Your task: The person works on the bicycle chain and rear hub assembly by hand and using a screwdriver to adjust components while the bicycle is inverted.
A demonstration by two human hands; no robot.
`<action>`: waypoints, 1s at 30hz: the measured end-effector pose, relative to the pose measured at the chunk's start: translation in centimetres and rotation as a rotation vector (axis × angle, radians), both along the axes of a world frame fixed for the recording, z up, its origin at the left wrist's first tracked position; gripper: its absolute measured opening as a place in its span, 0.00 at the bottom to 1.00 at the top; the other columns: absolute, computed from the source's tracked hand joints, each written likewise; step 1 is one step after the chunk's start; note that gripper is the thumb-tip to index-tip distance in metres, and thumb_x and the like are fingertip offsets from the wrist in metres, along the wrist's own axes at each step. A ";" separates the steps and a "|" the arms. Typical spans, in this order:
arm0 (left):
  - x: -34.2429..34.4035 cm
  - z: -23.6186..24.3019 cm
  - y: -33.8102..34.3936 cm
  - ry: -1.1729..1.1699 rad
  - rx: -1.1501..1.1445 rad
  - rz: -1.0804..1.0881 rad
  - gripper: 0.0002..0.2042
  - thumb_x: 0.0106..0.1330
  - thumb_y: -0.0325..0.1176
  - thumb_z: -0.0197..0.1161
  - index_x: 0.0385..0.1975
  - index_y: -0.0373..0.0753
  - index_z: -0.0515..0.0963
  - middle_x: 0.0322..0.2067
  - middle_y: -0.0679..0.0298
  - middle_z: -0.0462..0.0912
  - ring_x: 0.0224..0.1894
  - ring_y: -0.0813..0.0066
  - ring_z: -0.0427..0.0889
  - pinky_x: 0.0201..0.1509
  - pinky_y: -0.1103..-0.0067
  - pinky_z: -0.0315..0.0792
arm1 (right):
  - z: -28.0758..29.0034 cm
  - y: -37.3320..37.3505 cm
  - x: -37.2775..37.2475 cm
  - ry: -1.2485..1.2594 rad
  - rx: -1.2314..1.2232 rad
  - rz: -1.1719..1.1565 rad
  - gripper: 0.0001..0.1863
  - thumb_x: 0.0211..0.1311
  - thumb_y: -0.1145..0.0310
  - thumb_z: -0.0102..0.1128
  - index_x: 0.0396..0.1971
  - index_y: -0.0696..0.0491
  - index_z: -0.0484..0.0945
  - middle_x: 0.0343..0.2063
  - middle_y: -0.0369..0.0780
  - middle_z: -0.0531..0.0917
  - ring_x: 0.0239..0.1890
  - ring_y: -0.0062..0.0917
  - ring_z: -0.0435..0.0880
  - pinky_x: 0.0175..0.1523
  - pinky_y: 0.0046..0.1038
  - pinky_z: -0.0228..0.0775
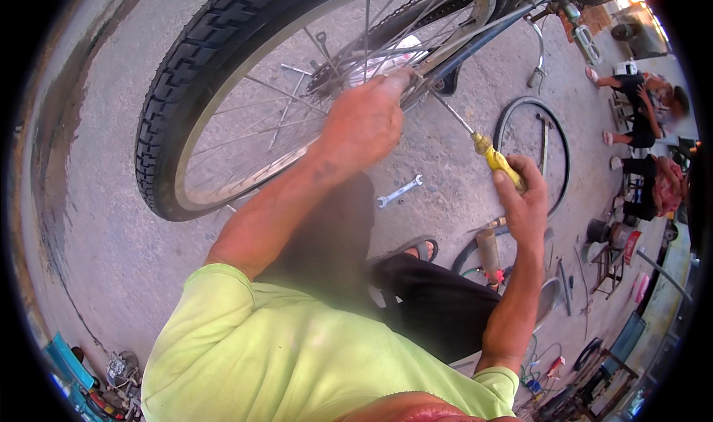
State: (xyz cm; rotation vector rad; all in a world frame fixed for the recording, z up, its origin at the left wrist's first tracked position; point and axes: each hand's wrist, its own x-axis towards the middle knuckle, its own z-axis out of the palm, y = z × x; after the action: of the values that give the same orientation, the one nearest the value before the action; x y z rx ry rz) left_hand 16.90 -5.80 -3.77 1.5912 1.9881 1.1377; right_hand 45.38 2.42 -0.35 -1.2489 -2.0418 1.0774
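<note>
An upturned or tilted bicycle's wheel (197,73) with a knobby black tyre fills the upper left. My left hand (364,121) reaches in beside the spokes, fingers curled against the frame near the hub; what they pinch, if anything, is hidden. My right hand (524,195) is closed round the yellow handle of a screwdriver (486,145). Its metal shaft slants up and left, and the tip meets the dark frame tube (464,58) close to my left fingertips. Behind the spokes are the sprocket and chain (416,6).
An open-ended wrench (399,192) lies on the concrete between my knees and the wheel. To the right are a loose tyre (568,166), a hammer (544,143) and a hand pump (489,251). Two people (653,110) sit at the far right. Several tools and parts lie about the lower right.
</note>
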 end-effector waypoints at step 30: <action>-0.3 -1.1 -0.1 -0.039 0.107 -0.016 0.21 0.66 0.24 0.53 0.59 0.39 0.77 0.41 0.46 0.84 0.41 0.41 0.84 0.45 0.56 0.78 | 1.3 1.9 -1.6 -0.242 0.481 0.186 0.15 0.69 0.65 0.68 0.47 0.61 0.81 0.32 0.34 0.80 0.33 0.15 0.76 0.38 0.21 0.69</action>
State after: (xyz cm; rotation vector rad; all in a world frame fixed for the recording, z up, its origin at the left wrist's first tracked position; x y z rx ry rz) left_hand 16.56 -5.90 -4.90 1.6212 1.9156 1.2784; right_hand 43.76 4.29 0.99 -0.9888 -2.4472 0.4713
